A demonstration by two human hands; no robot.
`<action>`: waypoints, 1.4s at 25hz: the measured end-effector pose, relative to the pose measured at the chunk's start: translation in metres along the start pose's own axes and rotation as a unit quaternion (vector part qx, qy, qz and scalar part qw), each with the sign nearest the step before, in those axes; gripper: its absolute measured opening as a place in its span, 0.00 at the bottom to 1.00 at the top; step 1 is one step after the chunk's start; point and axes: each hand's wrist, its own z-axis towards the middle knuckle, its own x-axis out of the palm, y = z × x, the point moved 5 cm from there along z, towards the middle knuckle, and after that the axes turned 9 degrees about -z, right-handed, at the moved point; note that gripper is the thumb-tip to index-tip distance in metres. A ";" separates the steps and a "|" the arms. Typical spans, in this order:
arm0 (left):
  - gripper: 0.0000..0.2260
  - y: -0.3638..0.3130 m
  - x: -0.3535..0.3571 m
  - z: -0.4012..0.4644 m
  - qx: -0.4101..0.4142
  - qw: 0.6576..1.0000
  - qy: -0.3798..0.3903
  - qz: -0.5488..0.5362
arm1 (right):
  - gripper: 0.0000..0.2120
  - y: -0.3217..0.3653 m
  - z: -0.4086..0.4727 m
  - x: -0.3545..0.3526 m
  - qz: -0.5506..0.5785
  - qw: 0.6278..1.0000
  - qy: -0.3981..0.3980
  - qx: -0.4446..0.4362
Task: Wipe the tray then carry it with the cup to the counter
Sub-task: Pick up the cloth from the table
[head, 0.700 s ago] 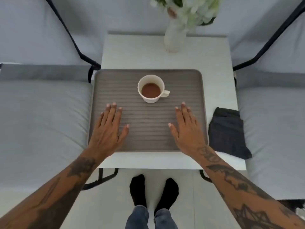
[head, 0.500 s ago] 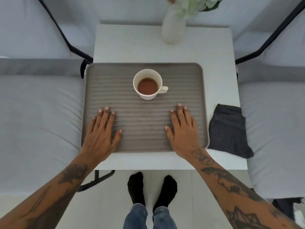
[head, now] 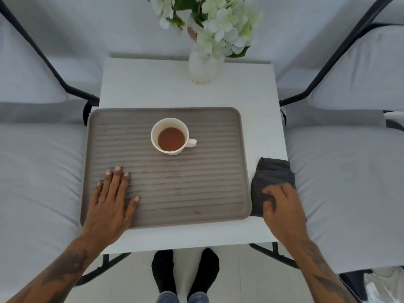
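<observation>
Right hand (head: 282, 206) has left the tray since the earlier frames and now sits on the dark folded cloth (head: 272, 178) at right centre of frame, fingers curled down onto the cloth's lower half, thumb at its left edge; contact is clear, a closed grasp cannot be told. Left hand (head: 111, 202) stays flat on the tray (head: 185, 189), fingers spread and released, palm over the tray's lower left corner, fingertips pointing toward the top of the frame.

Cup (head: 170, 136) stands upright in the upper middle of the tray, brown liquid inside, handle pointing right. It is well apart from both hands, above and right of the left fingertips, above and left of the right hand.

Cloth lies just beside the tray's right rim, its lower left corner touching or tucked at that rim. Tray's left rim overhangs the left edge of the white table (head: 175, 90); its near rim sits close to the table's bottom edge, with a bare strip left. Open tabletop lies above the tray up to a white vase (head: 202, 68) with flowers at top centre. Grey cushioned seats (head: 39, 171) flank the table on both sides. Socked feet (head: 185, 270) show at bottom centre.
</observation>
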 end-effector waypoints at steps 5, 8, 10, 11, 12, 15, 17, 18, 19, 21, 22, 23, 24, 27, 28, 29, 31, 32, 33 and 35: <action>0.32 0.000 0.005 -0.001 0.000 1.000 0.005 0.001 | 0.21 -0.028 -0.028 0.022 -0.076 0.987 0.084 -0.111; 0.33 0.005 0.007 0.000 -0.006 1.000 0.019 -0.017 | 0.13 -0.024 -0.023 0.020 -0.082 0.990 0.040 -0.106; 0.33 -0.001 -0.002 -0.001 -0.024 0.999 0.013 -0.045 | 0.11 -0.021 -0.019 0.020 -0.084 0.989 0.029 -0.114; 0.33 -0.010 -0.010 -0.002 -0.030 0.998 -0.002 -0.064 | 0.11 -0.021 -0.015 0.018 -0.076 0.991 0.033 -0.101; 0.31 -0.027 -0.020 -0.001 -0.020 0.995 -0.031 -0.088 | 0.10 -0.023 -0.009 0.014 -0.057 0.995 0.042 -0.070; 0.23 -0.132 -0.044 0.010 0.115 0.965 -0.098 -0.216 | 0.04 -0.037 0.001 -0.006 0.021 0.998 0.048 0.039; 0.24 -0.227 -0.046 0.022 0.218 0.940 -0.038 -0.261 | 0.06 -0.040 0.002 -0.021 0.034 0.999 0.038 0.019; 0.28 -0.271 -0.041 0.030 0.250 0.934 0.016 -0.256 | 0.07 -0.042 0.002 -0.028 0.032 0.999 0.032 -0.006; 0.31 -0.308 -0.031 0.036 0.259 0.932 0.079 -0.241 | 0.07 -0.043 0.001 -0.033 0.034 0.999 0.031 -0.022; 0.32 -0.358 -0.010 0.047 0.268 0.929 0.155 -0.203 | 0.07 -0.047 0.002 -0.041 0.058 0.997 0.036 -0.020; 0.28 -0.371 -0.001 0.051 0.278 0.927 0.150 -0.200 | 0.07 -0.049 0.003 -0.044 0.083 0.996 0.040 -0.001; 0.23 -0.379 0.004 0.054 0.283 0.929 0.130 -0.202 | 0.07 -0.051 0.004 -0.048 0.111 0.993 0.044 0.020; 0.17 -0.383 0.007 0.057 0.280 0.931 0.107 -0.207 | 0.06 -0.052 0.004 -0.054 0.136 0.989 0.042 0.038; 0.08 -0.383 0.004 0.059 0.274 0.926 0.053 -0.253 | 0.14 -0.072 -0.004 -0.061 0.224 0.970 0.056 0.083; 0.07 -0.384 -0.002 0.057 0.268 0.919 0.046 -0.285 | 0.20 -0.082 -0.011 -0.060 0.237 0.964 0.079 0.091; 0.08 -0.387 -0.011 0.055 0.252 0.910 0.046 -0.325 | 0.24 -0.090 -0.020 -0.059 0.231 0.962 0.111 0.091; 0.08 -0.388 -0.033 0.049 0.205 0.888 0.059 -0.408 | 0.19 -0.093 -0.036 -0.062 0.193 0.970 0.134 0.069; 0.07 -0.387 -0.048 0.044 0.190 0.872 0.054 -0.448 | 0.13 -0.092 -0.040 -0.068 0.186 0.974 0.116 0.064; 0.07 -0.383 -0.066 0.038 0.179 0.855 0.040 -0.484 | 0.09 -0.088 -0.041 -0.078 0.193 0.974 0.091 0.073; 0.07 -0.365 -0.099 0.023 0.155 0.824 0.008 -0.544 | 0.12 -0.068 -0.042 -0.101 0.253 0.962 0.069 0.072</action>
